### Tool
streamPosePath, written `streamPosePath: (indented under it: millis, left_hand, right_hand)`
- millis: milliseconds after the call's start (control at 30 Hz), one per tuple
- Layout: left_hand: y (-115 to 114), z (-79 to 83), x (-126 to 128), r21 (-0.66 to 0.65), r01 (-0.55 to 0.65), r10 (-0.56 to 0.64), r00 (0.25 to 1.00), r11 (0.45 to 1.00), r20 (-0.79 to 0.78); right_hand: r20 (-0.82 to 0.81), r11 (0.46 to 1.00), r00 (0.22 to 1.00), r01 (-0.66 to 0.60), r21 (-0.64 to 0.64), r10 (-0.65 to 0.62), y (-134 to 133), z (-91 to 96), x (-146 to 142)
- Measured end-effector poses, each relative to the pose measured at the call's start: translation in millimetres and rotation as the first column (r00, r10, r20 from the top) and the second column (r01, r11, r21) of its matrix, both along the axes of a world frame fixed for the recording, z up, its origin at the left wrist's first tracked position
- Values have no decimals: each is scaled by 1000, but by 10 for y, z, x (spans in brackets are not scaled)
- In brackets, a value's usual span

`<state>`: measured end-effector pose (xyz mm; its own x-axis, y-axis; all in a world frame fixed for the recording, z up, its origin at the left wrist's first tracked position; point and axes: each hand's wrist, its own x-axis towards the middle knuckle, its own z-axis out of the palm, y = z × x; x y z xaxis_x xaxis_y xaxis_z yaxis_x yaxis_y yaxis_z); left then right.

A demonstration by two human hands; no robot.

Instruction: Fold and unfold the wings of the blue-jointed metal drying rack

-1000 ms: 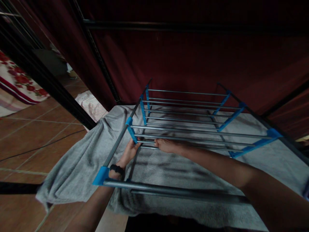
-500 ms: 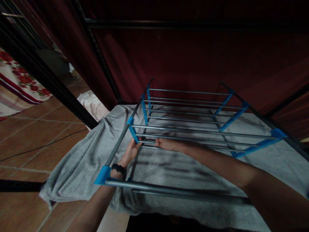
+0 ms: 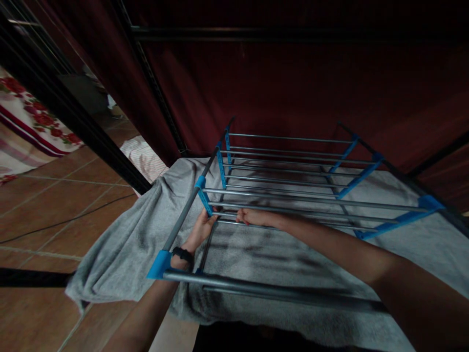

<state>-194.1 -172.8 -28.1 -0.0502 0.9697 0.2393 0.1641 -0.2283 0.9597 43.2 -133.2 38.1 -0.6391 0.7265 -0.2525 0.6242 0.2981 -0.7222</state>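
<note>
A rack of grey metal tubes (image 3: 315, 199) with blue plastic joints lies on a grey blanket. My left hand (image 3: 202, 228), a black band on its wrist, reaches in past the near left corner joint (image 3: 159, 264). Its fingers close around the lower end of a blue plastic bracket (image 3: 205, 201), where the rods enter it. Just to the right, my right hand (image 3: 252, 216) is wrapped around a thin metal rod (image 3: 227, 214) close to that bracket. Its fingertips are partly hidden.
Dark red curtains (image 3: 278, 88) hang behind the rack, crossed by a black metal bar (image 3: 256, 34). A black post (image 3: 91, 132) slants down on the left. Beyond it are floor tiles (image 3: 44, 205), a thin cable (image 3: 88, 212) and a flowered cloth (image 3: 32, 117).
The view has shifted slightly, so the rack appears a little further right. Both hands keep their places at the bracket and rod.
</note>
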Motion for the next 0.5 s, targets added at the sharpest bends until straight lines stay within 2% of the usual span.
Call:
streamPosePath:
  millis: [133,300,433,500]
  left_hand:
    - [0,-15,-7,-7,0,0,1000,1000,-19]
    - [47,-40,-34,-4,-15,15,999,1000,-46]
    - [102,-38,-56,-12,-30,30,998,999,-53]
    - [118,-16,-73,-17,-25,25,998,1000,-55]
  right_hand:
    - [52,1000,999,-9,10,9,-51,73,41]
    - [169,991,985,-53,122,32,-155,163,91]
    - [258,953,961,-164,254,97,-259,246,193]
    - [304,931,945,-216,293,123,-335,348,324]
